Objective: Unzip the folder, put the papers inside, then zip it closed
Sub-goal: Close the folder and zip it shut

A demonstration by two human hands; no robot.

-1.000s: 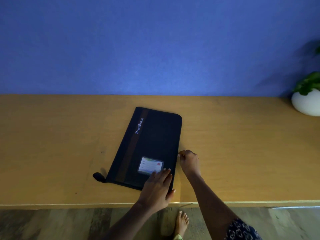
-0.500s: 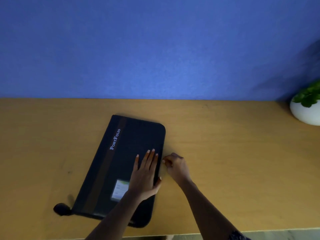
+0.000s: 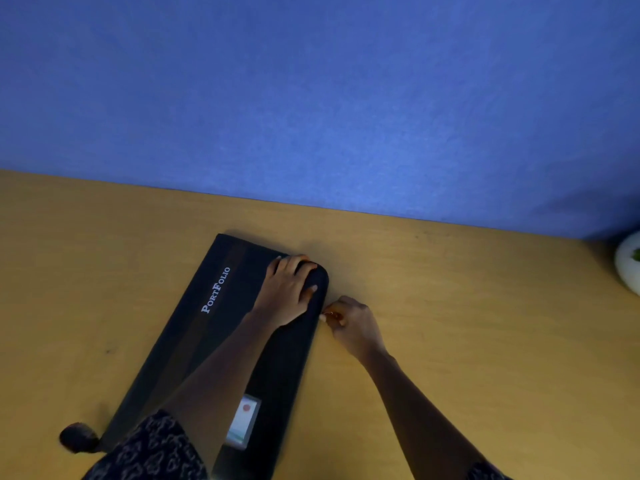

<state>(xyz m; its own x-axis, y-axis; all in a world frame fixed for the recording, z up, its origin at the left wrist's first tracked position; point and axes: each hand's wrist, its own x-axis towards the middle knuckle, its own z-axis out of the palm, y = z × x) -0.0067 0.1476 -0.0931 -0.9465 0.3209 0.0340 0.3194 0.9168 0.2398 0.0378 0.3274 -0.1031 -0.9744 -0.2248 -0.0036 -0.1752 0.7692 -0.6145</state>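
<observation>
A black zip folder (image 3: 194, 341) marked "PortFolio" lies flat and slanted on the wooden table (image 3: 485, 306). It has a small card window (image 3: 244, 424) near its near end. My left hand (image 3: 289, 289) presses flat on the folder's far right corner, fingers spread over the edge. My right hand (image 3: 353, 323) sits against the folder's right edge with fingertips pinched on a small zip pull. No papers are in sight.
A blue wall (image 3: 311, 98) rises right behind the table. A white round plant pot (image 3: 628, 261) stands at the far right edge. A dark strap end (image 3: 78, 438) sticks out from the folder's near left corner.
My left hand slid from the folder's near end up to its far right corner. My right hand moved along the right edge toward the far end, still pinched. The view moved closer.
</observation>
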